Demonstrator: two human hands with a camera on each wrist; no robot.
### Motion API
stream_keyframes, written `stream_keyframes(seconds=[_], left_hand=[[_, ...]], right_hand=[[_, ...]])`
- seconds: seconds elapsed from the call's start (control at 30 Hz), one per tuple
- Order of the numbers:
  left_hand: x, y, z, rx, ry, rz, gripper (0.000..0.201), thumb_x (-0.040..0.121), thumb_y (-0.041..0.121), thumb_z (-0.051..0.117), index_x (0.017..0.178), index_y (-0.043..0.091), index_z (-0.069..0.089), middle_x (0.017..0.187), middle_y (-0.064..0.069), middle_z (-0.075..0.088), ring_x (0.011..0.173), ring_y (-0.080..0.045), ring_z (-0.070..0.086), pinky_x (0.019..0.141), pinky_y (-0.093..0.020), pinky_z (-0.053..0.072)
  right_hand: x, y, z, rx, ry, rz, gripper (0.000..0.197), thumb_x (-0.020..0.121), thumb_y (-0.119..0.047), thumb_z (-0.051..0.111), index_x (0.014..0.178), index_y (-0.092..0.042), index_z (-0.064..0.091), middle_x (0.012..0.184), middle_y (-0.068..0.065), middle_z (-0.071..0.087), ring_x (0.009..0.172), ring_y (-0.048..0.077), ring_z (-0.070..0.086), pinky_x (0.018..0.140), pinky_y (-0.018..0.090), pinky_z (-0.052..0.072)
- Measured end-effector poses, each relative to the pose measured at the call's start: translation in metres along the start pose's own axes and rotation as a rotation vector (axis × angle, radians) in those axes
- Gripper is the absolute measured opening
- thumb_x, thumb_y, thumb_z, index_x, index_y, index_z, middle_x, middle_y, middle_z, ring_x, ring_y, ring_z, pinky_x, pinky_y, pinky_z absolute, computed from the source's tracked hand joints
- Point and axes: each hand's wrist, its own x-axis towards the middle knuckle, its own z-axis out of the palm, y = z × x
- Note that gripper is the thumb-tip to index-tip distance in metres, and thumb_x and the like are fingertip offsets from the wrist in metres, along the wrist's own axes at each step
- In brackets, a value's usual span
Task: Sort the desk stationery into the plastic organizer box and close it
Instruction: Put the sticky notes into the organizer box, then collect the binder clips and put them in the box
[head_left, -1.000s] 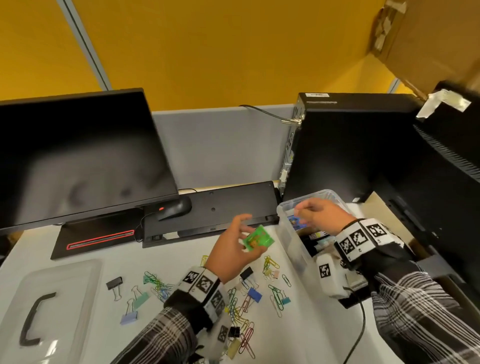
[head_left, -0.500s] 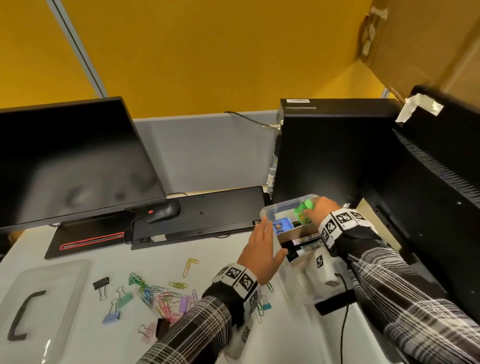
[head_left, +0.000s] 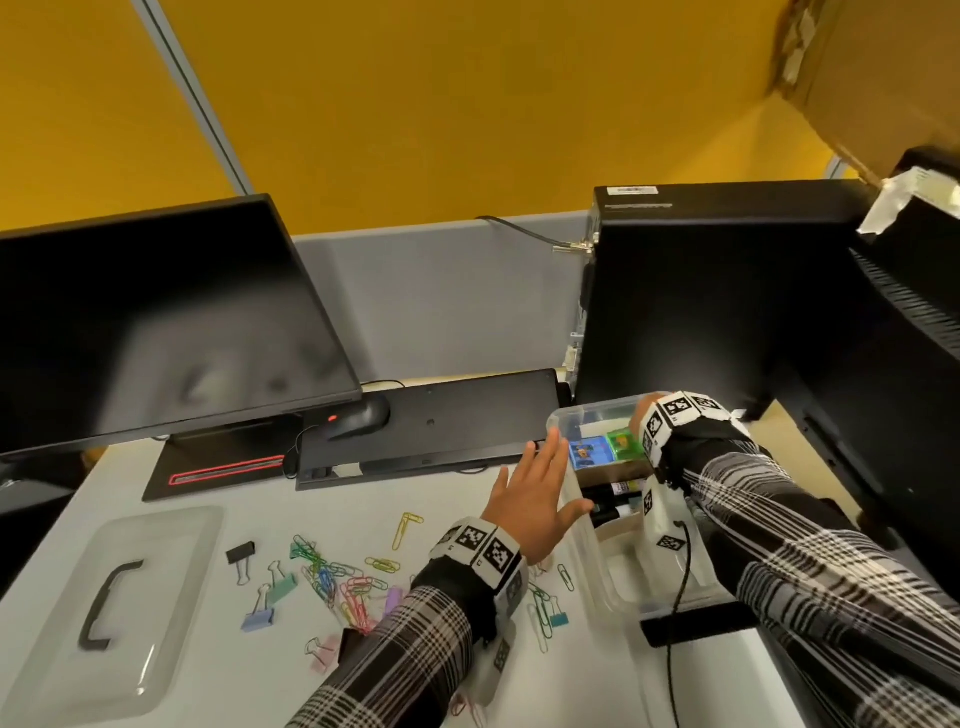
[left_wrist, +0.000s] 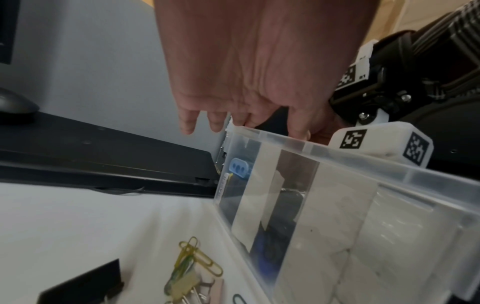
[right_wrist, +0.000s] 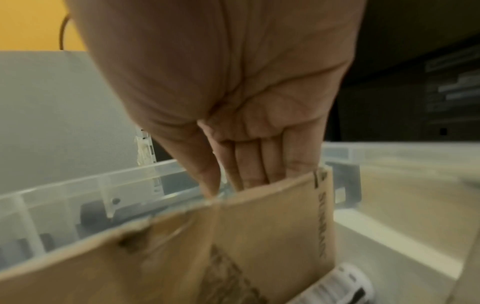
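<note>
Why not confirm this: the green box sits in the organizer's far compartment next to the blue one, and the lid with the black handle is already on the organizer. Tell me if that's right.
Wrong on the lid. The head view shows the lid lying on the desk at the left, off the organizer, which stands open. The green box does sit beside the blue box in the far compartment.
</note>
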Motion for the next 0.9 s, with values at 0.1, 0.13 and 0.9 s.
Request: stream_keyframes(seconds=[0.1,0.13,0.9], left_hand=[[0.001,-0.003,-0.002,0.029,-0.016,-0.003,0.087,0.079,0.073,0.011,0.149,0.026,-0.011,0.157,0.008,-0.019,0.146,-0.018,-0.01,0.118,-0.051,0.004],[0.001,-0.004,-0.004,0.026,-0.017,0.003,0.089,0.076,0.074,0.009,0.149,0.026,-0.011,0.157,0.008,-0.018,0.146,-0.019,-0.008,0.118,-0.051,0.005],[-0.18,-0.192,0.027,-0.006,0.003,-0.102,0.038,0.083,0.035,0.067,0.118,0.028,0.056,0.123,0.006,0.045,0.109,-0.011,0.048,0.094,-0.028,0.046]], right_hand=[[0.004,-0.004,-0.005,-0.041,-0.098,-0.033,0.045,0.081,-0.029,0.064,0.124,-0.019,0.056,0.126,0.004,0.057,0.115,0.024,0.055,0.094,0.031,0.043],[0.006,-0.005,-0.006,-0.049,-0.112,-0.032,0.046,0.084,-0.031,0.06,0.127,-0.018,0.054,0.127,0.004,0.056,0.116,0.024,0.054,0.098,0.031,0.043],[-0.078,-0.133,0.157,0.227,-0.028,-0.586,0.025,0.09,-0.007,0.049,0.113,-0.015,0.055,0.121,0.003,0.048,0.108,0.023,0.052,0.085,0.031,0.044]])
